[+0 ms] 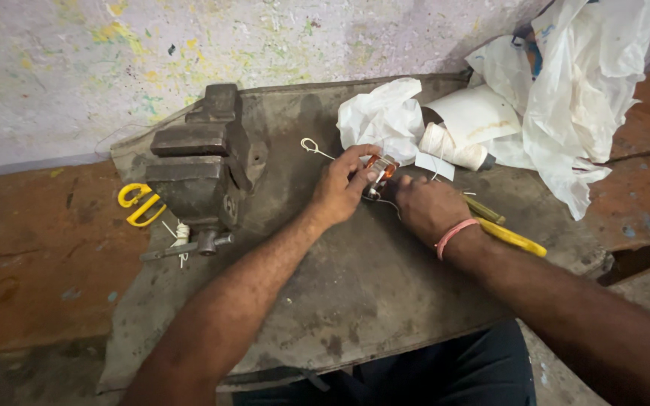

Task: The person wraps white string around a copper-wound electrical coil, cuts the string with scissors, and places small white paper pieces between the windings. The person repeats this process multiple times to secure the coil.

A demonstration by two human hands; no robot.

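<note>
Small copper coil (380, 170) pinched in left hand (342, 188) grip; right hand (424, 207) grip curled, touching it. Vise (198, 162) left on tabletop (355, 293); thread spool (453, 146) far.

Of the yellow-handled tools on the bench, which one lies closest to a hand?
The yellow-handled screwdriver, lying just beyond the right hand by its wrist. The yellow-handled scissors lie far left, past the vise.

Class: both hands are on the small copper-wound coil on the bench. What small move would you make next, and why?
Probably draw the loose wire end taut with the left hand. That hand pinches the coil, the right hand steadies it, and the looped wire trails slack beside the vise.
</note>
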